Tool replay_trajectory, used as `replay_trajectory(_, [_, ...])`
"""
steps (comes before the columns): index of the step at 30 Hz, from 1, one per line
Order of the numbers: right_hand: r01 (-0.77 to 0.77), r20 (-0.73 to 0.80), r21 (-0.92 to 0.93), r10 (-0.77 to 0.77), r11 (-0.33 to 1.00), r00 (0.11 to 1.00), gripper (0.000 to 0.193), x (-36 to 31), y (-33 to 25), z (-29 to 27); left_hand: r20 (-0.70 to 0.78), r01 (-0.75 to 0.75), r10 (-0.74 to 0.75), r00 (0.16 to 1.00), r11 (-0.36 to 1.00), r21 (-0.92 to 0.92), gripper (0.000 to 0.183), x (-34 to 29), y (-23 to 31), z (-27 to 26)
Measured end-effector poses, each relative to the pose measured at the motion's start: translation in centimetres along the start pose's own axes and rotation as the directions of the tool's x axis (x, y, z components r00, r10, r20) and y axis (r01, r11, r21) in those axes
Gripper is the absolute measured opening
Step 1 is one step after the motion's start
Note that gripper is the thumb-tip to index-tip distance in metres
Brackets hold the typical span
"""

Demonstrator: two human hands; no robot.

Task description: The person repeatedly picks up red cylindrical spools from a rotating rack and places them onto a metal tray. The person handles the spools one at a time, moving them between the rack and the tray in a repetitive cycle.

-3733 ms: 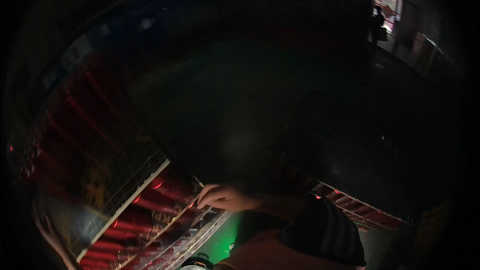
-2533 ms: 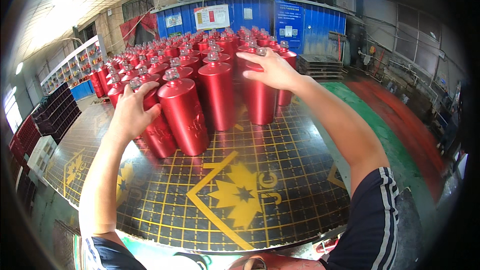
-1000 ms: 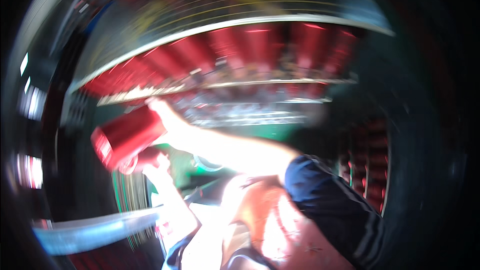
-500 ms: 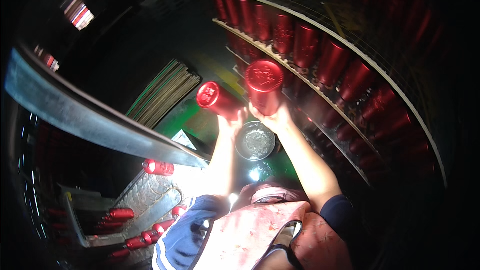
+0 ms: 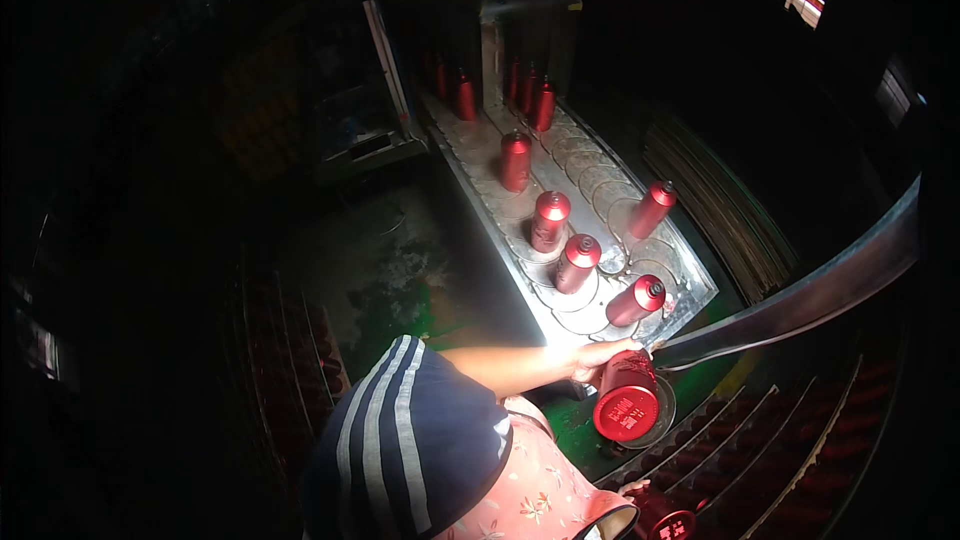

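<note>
My left hand (image 5: 597, 360) is wrapped round a red metal bottle (image 5: 627, 402), whose round base is turned toward me. That bottle is beside the near end of a metal conveyor (image 5: 507, 245) and partly covers a round bowl (image 5: 664, 418). Low in the picture, close to my apron, my right hand (image 5: 634, 487) is closed on a second red bottle (image 5: 668, 522); shadow and the apron hide most of that hand. Nearest my left hand on the conveyor, a red bottle (image 5: 636, 301) leans, neck toward me. Another red bottle (image 5: 578, 263) stands just behind it.
More red bottles (image 5: 515, 162) stand along the conveyor, which runs to a box-like housing (image 5: 530, 10). A curved metal band (image 5: 800, 312) crosses at right. Below it is a wire rack (image 5: 770, 460) with dark red bottles. A stack of thin boards (image 5: 715, 210) lies behind the conveyor.
The view has swung left, bringing the conveyor to the middle and the rack to the lower right. My hands, side by side before, are now apart; each still holds a bottle.
</note>
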State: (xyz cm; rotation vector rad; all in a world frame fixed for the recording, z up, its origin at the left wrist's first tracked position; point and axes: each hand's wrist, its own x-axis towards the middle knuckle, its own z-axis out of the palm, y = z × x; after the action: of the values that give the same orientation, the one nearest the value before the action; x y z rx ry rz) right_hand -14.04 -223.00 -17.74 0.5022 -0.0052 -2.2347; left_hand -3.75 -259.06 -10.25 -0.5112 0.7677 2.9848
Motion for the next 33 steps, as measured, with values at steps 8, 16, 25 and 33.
replay_trajectory(8, [-0.228, -0.047, -0.239, 0.223, 0.944, 0.974, 0.055, 9.7, 16.3, 7.2, -0.199, -0.329, 0.300, 0.933, 0.935, -0.133, 0.048, -16.0, 13.4, -11.4])
replay_trajectory(16, [0.043, 0.193, -0.399, 0.038, 0.916, 0.980, 0.056, 15.7, 32.8, 14.0, -0.385, -0.577, 0.560, 0.734, 0.813, 0.083, 0.053, -23.1, 36.4, -19.4])
replay_trajectory(25, [0.578, 0.368, -0.561, -0.446, 0.593, 0.816, 0.057, 15.8, 41.7, 24.8, -0.012, -0.564, 0.916, 0.400, 0.257, 0.785, 0.044, -7.8, 61.5, -21.0])
replay_trajectory(33, [0.411, 0.567, -0.820, -0.669, -0.399, 0.480, 0.050, 25.9, 44.2, 34.6, 0.236, -0.020, 0.863, 0.446, -0.255, 0.967, 0.051, 11.0, 59.6, -29.1])
